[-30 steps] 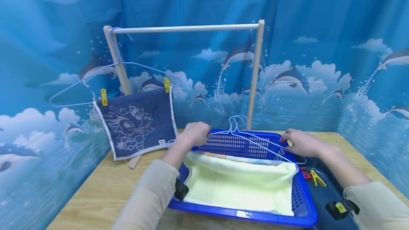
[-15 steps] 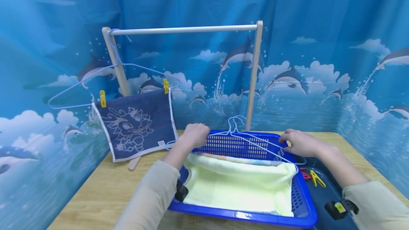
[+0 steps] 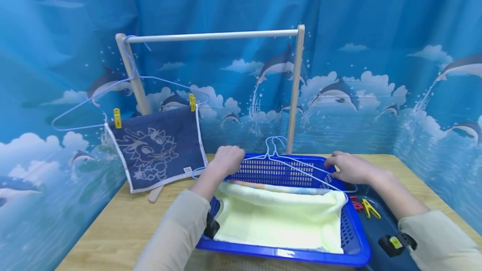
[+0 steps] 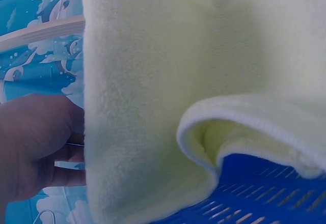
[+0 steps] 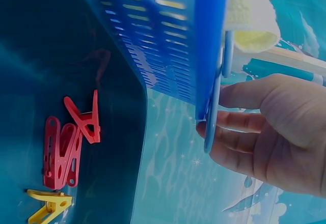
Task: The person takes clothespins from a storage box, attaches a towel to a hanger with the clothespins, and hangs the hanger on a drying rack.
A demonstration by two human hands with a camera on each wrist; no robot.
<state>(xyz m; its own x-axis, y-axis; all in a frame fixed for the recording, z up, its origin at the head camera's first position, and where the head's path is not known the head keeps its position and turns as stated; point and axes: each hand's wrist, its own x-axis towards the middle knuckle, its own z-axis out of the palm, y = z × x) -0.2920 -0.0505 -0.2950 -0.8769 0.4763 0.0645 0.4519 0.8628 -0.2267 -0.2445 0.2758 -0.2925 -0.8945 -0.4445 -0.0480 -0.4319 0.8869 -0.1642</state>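
Note:
Two pale blue wire hangers (image 3: 293,164) lie together across the back of a blue plastic basket (image 3: 327,257), hooks upward. Below them a pale yellow towel (image 3: 278,225) spreads inside, its upper edge folded over. My left hand (image 3: 227,163) grips the hangers' left arm; in the left wrist view the towel (image 4: 142,81) hides its fingertips. At the back right corner, my right hand (image 3: 350,168) holds the hangers' right side. The right wrist view has its thumb and fingers around a hanger end (image 5: 214,117), beside the basket rim.
A wooden rack (image 3: 295,87) with a metal bar stands behind. From its left end hangs another hanger (image 3: 80,103) with a navy cloth (image 3: 158,149) held by yellow clothespins (image 3: 117,118). Right of the basket, a dark tray (image 3: 376,225) holds red clothespins (image 5: 61,155) and a yellow clothespin (image 5: 50,206).
The head view has shifted slightly, so the whole scene sits a little further left. Both hands keep their places on the hangers.

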